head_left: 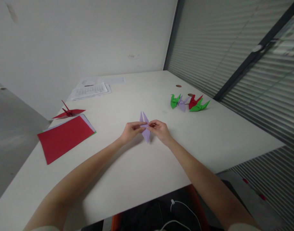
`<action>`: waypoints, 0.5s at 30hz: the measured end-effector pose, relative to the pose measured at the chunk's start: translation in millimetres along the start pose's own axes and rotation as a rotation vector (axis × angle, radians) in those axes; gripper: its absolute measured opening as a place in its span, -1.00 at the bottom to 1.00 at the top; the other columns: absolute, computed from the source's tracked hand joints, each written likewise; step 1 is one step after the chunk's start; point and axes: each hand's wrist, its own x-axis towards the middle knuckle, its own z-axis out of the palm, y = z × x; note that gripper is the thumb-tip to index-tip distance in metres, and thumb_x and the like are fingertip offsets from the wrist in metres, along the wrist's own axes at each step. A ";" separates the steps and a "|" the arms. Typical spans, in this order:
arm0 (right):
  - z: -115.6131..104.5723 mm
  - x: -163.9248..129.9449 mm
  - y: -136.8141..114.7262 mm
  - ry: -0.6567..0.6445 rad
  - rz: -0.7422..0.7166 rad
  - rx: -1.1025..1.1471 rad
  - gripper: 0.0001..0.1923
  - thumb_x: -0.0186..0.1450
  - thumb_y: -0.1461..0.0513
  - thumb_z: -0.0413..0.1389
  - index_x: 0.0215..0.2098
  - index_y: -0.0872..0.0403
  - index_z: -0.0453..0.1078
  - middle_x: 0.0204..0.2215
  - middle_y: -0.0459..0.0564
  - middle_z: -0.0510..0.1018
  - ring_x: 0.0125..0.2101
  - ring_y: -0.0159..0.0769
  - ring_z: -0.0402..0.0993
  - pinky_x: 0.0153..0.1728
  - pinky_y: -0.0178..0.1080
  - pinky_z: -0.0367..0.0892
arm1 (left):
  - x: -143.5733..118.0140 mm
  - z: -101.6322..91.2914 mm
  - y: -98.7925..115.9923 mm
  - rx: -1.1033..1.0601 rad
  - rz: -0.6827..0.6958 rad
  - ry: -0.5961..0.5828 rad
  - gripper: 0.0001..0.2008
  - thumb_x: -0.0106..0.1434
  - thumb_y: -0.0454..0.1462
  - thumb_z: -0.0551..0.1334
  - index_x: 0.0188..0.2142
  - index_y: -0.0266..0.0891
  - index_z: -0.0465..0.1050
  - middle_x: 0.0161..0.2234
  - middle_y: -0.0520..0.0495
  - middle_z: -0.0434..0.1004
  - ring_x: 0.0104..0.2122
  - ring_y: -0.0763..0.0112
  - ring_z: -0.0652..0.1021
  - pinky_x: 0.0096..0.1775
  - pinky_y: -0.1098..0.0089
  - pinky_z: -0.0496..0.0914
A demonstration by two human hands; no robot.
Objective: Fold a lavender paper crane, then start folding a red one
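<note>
A folded piece of lilac origami paper [146,136] is held just over the middle of the table, two narrow points facing away from me and one broader point facing me. My left hand [132,131] pinches its left side between thumb and fingers. On the opposite side, my right hand [160,130] grips it the same way, the fingertips of both hands nearly meeting at its centre. The fingers cover the middle of the paper, so the folds there are hidden.
Left on the white table [127,179] lie red paper sheets [66,138] and a red paper crane [69,112]. Written pages [90,90] sit behind them. At right stand a green crane [175,101], a lilac crane [182,104], a red one [193,101] and another green one [199,106].
</note>
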 end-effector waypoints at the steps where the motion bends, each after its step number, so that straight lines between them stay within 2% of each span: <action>1: 0.3 -0.5 0.2 0.017 0.011 0.027 -0.64 -0.06 0.10 0.39 -0.35 0.05 0.45 -0.45 -0.12 0.53 -0.40 -0.38 0.46 -0.30 -0.26 0.40 | -0.1 0.0 0.7 -0.007 0.002 -0.007 -0.45 0.01 -0.11 0.44 -0.06 -0.39 0.52 -0.42 -0.10 0.61 -0.45 0.41 0.55 -0.35 0.41 0.42; 4: -0.6 -1.3 1.6 -0.003 0.107 0.057 -0.55 -0.07 0.08 0.39 -0.26 0.06 0.44 -0.46 -0.12 0.54 -0.43 -0.36 0.47 -0.36 -0.26 0.40 | -1.7 1.1 4.5 -0.011 -0.002 -0.013 -0.26 0.02 -0.16 0.44 0.16 -0.37 0.30 -0.51 -0.01 0.56 -0.51 0.46 0.54 -0.40 0.46 0.40; 6: -1.7 -1.1 3.2 -0.030 0.166 0.035 -0.56 -0.07 0.05 0.39 -0.30 0.10 0.47 -0.45 -0.06 0.56 -0.44 -0.34 0.48 -0.37 -0.24 0.41 | -3.4 2.8 6.9 -0.003 -0.010 0.004 -0.12 0.02 -0.19 0.45 0.27 -0.30 0.11 -0.54 0.05 0.54 -0.54 0.46 0.54 -0.41 0.48 0.39; 8: -2.4 -0.3 4.9 -0.013 0.177 0.011 -0.58 -0.09 0.04 0.40 -0.37 0.12 0.49 -0.46 -0.03 0.58 -0.46 -0.34 0.47 -0.37 -0.23 0.41 | -4.6 5.0 7.3 -0.015 -0.031 0.053 -0.05 -0.02 -0.21 0.47 0.28 -0.24 0.04 -0.51 0.05 0.55 -0.53 0.44 0.56 -0.41 0.47 0.41; 10: -2.3 0.7 6.6 0.023 0.166 0.000 -0.59 -0.10 0.04 0.40 -0.40 0.12 0.50 -0.49 -0.03 0.57 -0.48 -0.34 0.46 -0.38 -0.22 0.40 | -5.1 6.9 5.0 -0.050 -0.095 0.095 -0.18 -0.06 -0.18 0.49 0.17 -0.26 0.22 -0.45 -0.02 0.58 -0.49 0.40 0.58 -0.38 0.42 0.45; 12: -1.6 1.9 8.2 0.048 0.162 -0.004 -0.60 -0.12 0.04 0.40 -0.42 0.12 0.50 -0.51 -0.05 0.57 -0.51 -0.35 0.45 -0.40 -0.22 0.40 | -4.9 7.9 1.1 -0.094 -0.183 0.096 -0.43 -0.08 -0.11 0.50 -0.12 -0.34 0.44 -0.43 -0.09 0.58 -0.46 0.37 0.59 -0.34 0.36 0.48; 14: -0.4 2.8 9.6 0.056 0.164 -0.004 -0.60 -0.14 0.03 0.40 -0.44 0.12 0.50 -0.53 -0.06 0.56 -0.53 -0.36 0.43 -0.41 -0.23 0.39 | -4.3 7.8 -2.6 -0.140 -0.238 0.067 -0.54 -0.10 -0.05 0.49 -0.39 -0.37 0.46 -0.44 -0.13 0.58 -0.44 0.35 0.59 -0.31 0.32 0.48; 15: 0.2 3.1 10.1 0.056 0.164 -0.004 -0.60 -0.14 0.03 0.40 -0.45 0.12 0.50 -0.54 -0.07 0.56 -0.53 -0.36 0.43 -0.41 -0.23 0.39 | -4.1 7.4 -3.6 -0.164 -0.243 0.058 -0.55 -0.11 -0.04 0.49 -0.45 -0.36 0.44 -0.45 -0.13 0.58 -0.44 0.35 0.59 -0.30 0.32 0.48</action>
